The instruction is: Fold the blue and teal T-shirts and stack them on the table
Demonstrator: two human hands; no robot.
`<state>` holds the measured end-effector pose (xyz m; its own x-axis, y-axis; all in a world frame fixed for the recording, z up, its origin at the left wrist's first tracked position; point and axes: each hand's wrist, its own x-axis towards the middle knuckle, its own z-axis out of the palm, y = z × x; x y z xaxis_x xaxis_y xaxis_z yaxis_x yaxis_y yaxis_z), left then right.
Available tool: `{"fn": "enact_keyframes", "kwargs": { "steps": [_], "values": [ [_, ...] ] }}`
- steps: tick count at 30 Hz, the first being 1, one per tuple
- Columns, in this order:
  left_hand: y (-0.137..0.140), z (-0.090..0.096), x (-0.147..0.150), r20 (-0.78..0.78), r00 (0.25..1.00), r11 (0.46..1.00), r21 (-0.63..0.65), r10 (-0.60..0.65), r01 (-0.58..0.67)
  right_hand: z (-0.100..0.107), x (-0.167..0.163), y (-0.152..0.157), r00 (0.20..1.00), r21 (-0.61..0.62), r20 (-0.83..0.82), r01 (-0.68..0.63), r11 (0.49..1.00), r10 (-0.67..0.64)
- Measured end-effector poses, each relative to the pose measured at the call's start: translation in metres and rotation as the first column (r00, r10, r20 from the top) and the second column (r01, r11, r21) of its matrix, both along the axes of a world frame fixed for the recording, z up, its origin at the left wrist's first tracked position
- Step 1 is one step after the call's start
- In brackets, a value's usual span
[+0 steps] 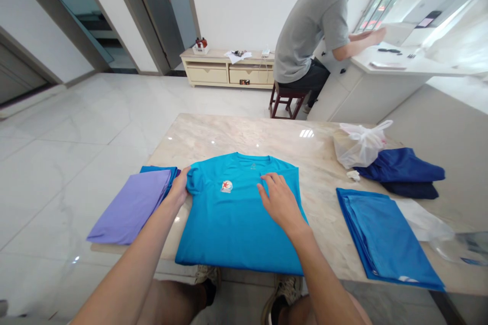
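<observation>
A turquoise T-shirt lies front up in front of me, its collar away from me and a small round red-and-white logo on the chest. Its lower edge reaches the table's near edge. My left hand is closed on the bunched sleeve at the shirt's left side, with its fingertips partly hidden by the cloth. Over the right part of the chest, my right hand is open, palm down, fingers slightly bent and holding nothing. Whether it presses on the cloth is hard to tell.
The marble-look table bears folded lilac cloth at left. At right are folded blue clothing, a dark blue garment and a white plastic bag. A person sits on a stool beyond.
</observation>
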<state>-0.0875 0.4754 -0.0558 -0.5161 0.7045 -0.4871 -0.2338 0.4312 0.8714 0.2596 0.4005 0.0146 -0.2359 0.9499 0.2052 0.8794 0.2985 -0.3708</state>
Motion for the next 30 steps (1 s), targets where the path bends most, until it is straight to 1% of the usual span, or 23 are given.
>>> {"fn": "enact_keyframes", "kwargs": {
  "steps": [4,6,13,16,19,22,26,28,30],
  "values": [
    [-0.007,0.003,0.001,-0.039,0.998,0.997,-0.067,-0.041,0.038,-0.001,0.002,-0.001,1.0,-0.007,0.014,-0.008,1.0,0.009],
    [-0.008,0.005,0.0,-0.068,0.996,0.995,-0.08,-0.065,0.06,0.0,0.003,-0.001,1.0,-0.018,0.028,-0.009,1.0,0.009],
    [-0.008,0.023,-0.006,-0.191,0.974,0.992,-0.061,-0.123,0.114,0.003,0.004,-0.003,0.998,-0.062,0.069,0.008,0.998,-0.004],
    [-0.009,0.028,-0.008,-0.199,0.969,0.988,-0.068,-0.15,0.139,0.003,0.004,-0.003,0.996,-0.072,0.084,-0.001,0.997,0.007],
    [-0.01,0.031,-0.011,-0.199,0.966,0.986,-0.045,-0.167,0.161,0.002,0.003,-0.003,0.995,-0.084,0.101,-0.007,0.996,0.015],
    [-0.011,0.034,-0.014,-0.16,0.979,0.992,-0.011,-0.127,0.127,0.004,0.002,-0.003,0.994,-0.099,0.11,-0.004,0.995,0.015],
    [-0.011,0.039,-0.021,-0.081,0.997,1.0,0.014,0.017,-0.016,0.006,-0.001,-0.003,0.993,-0.118,0.118,0.006,0.993,0.008],
    [-0.013,0.039,-0.025,-0.068,0.998,1.0,0.007,0.0,0.001,0.006,-0.002,-0.003,0.993,-0.124,0.12,0.005,0.992,0.01],
    [-0.016,0.038,-0.029,-0.16,0.985,0.998,-0.007,-0.07,0.07,0.006,-0.003,-0.002,0.993,-0.123,0.119,0.002,0.992,0.012]
  ]
}}
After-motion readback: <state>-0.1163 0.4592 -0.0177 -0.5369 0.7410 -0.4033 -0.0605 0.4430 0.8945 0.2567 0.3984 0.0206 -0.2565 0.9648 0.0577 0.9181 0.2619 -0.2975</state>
